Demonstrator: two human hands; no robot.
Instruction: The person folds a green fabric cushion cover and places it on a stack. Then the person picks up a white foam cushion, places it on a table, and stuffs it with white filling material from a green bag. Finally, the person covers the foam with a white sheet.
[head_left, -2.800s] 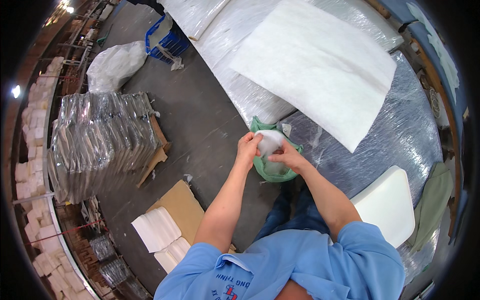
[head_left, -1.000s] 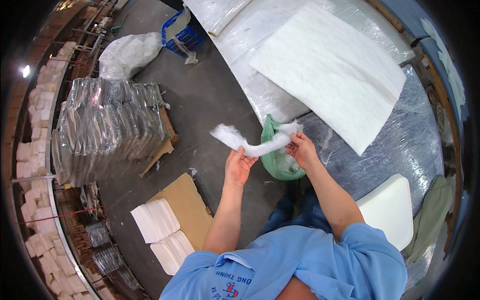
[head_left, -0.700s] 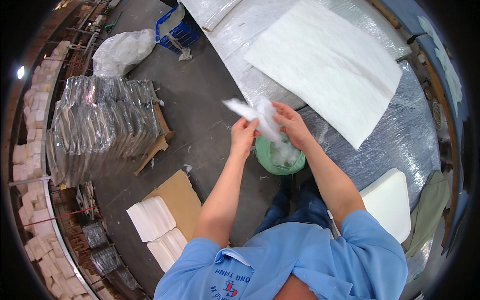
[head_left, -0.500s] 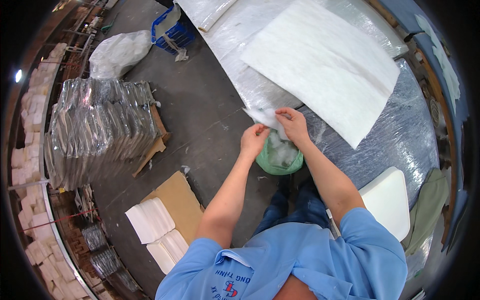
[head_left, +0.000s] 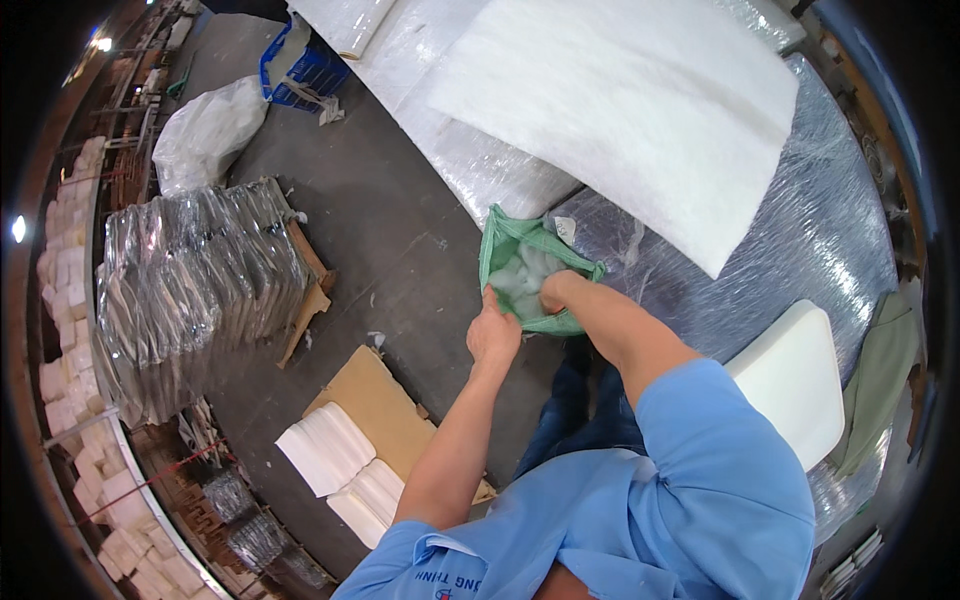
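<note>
A green woven sack (head_left: pixel 497 240) hangs open in front of me, its mouth spread wide. White fluffy wadding (head_left: pixel 522 275) lies inside it. My left hand (head_left: pixel 494 332) is closed on the sack's near-left rim, thumb up along the edge. My right hand (head_left: pixel 564 291) reaches down over the near-right rim into the sack, against the wadding; its fingertips are hidden there. Beyond the sack, a large white batting sheet (head_left: pixel 640 120) lies across plastic-wrapped flat stock (head_left: pixel 740 220).
On the left stands a stack of plastic-wrapped panels (head_left: pixel 200 290) on a pallet. Cardboard with white folded pads (head_left: pixel 325 448) lies on the floor nearer me. A blue crate (head_left: pixel 300 70) and a white plastic bundle (head_left: pixel 210 130) are farther off. To my right is a white cushion-like slab (head_left: pixel 795 385).
Both hands held a piece of white wadding above the sack; that piece is no longer between them. My left hand has moved to the rim, and my right hand has gone down inside.
</note>
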